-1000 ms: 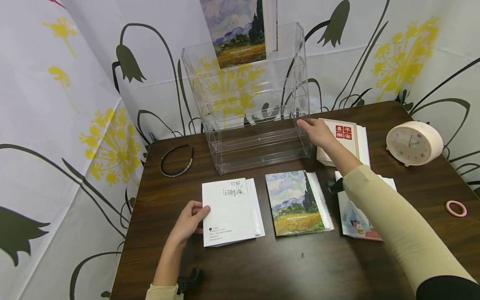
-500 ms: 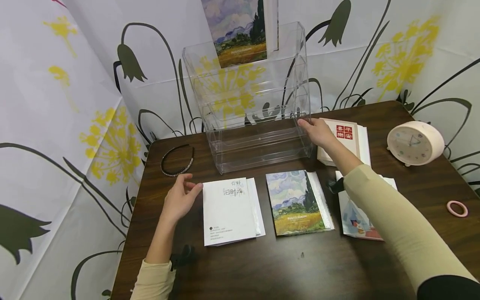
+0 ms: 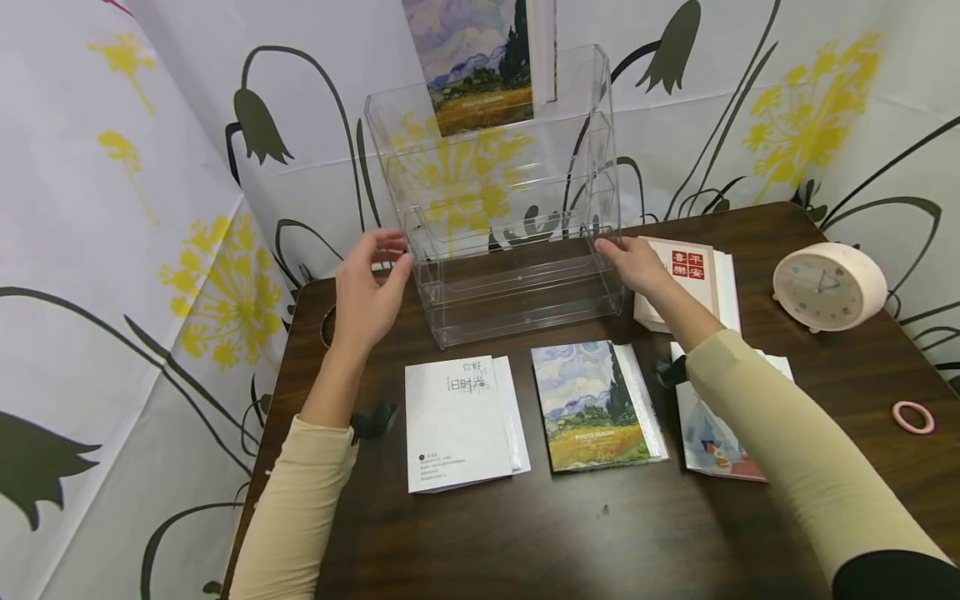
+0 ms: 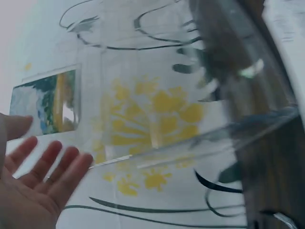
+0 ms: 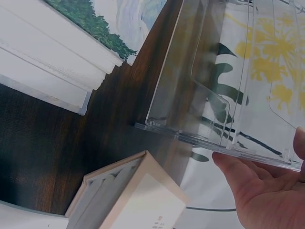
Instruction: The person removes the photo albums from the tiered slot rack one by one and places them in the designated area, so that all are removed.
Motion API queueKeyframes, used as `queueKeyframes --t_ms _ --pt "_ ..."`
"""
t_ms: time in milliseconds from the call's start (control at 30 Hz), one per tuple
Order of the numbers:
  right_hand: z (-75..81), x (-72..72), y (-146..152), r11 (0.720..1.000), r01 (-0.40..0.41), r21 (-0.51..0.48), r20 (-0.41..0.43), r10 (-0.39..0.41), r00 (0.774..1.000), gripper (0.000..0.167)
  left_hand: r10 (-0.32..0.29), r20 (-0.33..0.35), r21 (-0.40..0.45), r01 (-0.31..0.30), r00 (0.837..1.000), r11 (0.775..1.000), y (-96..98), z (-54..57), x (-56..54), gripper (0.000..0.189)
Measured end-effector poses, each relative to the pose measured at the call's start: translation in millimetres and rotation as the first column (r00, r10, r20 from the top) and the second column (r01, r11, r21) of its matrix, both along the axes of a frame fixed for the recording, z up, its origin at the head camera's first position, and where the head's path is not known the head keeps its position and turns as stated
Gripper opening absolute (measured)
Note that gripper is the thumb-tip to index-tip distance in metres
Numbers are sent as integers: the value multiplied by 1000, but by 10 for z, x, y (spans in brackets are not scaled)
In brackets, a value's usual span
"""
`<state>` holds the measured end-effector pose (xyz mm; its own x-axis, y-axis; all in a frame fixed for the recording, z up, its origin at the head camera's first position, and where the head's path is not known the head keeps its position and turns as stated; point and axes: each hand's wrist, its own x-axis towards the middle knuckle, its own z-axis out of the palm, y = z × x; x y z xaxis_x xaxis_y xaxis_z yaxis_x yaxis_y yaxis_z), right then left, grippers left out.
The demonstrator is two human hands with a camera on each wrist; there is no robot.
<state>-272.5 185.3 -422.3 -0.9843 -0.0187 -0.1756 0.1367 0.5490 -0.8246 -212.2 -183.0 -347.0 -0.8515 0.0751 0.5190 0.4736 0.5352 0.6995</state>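
A clear acrylic tiered display rack (image 3: 525, 318) stands at the back of the table, and a landscape photo album (image 3: 480, 71) leans in its top tier. My right hand (image 3: 637, 271) grips the rack's right side; in the right wrist view that hand (image 5: 271, 191) has its fingertips along the clear side panel (image 5: 214, 140). At the rack's left side, my left hand (image 3: 369, 292) is raised with fingers spread and thumb apart. The left wrist view shows this hand (image 4: 43, 186) holding nothing, its fingertips overlapping the clear panel edge.
A white-covered album (image 3: 457, 429), a landscape album (image 3: 588, 408) and a blue illustrated album (image 3: 708, 429) lie in front. Beside the rack sits a beige album (image 3: 682, 292). A round clock (image 3: 821, 287) and pink ring (image 3: 913, 417) are right; a black headband (image 3: 326, 327) is partly hidden left.
My left hand has left the white album's edge and moved up and away to the rack's left side, now covering most of the headband. My right hand stays in place.
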Motion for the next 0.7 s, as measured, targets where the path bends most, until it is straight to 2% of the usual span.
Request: queueKeyframes --t_ms 67,133,200,267,367,500,567,700 --pt "-9 0 5 1000 1 -4 -3 -1 1000 60 -82 48 161 73 995 984 89 108 -128 29" --pt "-20 1 4 1000 3 -3 -8 -3 1000 60 -154 92 331 116 984 937 172 195 -256 30" --pt "-34 4 1 1000 8 -10 -10 -8 1000 60 -191 124 454 116 974 883 244 260 -376 32" --pt "-36 15 -8 1000 8 -18 -5 -8 1000 60 -196 140 503 101 970 858 303 315 -484 35" --pt "-34 31 -15 1000 2 -10 -4 -2 1000 60 -187 158 509 82 969 857 382 399 -626 39" --pt "-23 37 -9 1000 -1 3 -24 1 1000 57 -186 160 480 88 969 873 511 561 -755 45" --pt "-16 36 -9 1000 10 7 -40 -10 999 54 -180 158 446 92 971 890 590 662 -776 49" --pt "-15 22 -11 1000 11 12 -55 -11 998 53 -129 173 338 64 977 939 731 846 -767 61"
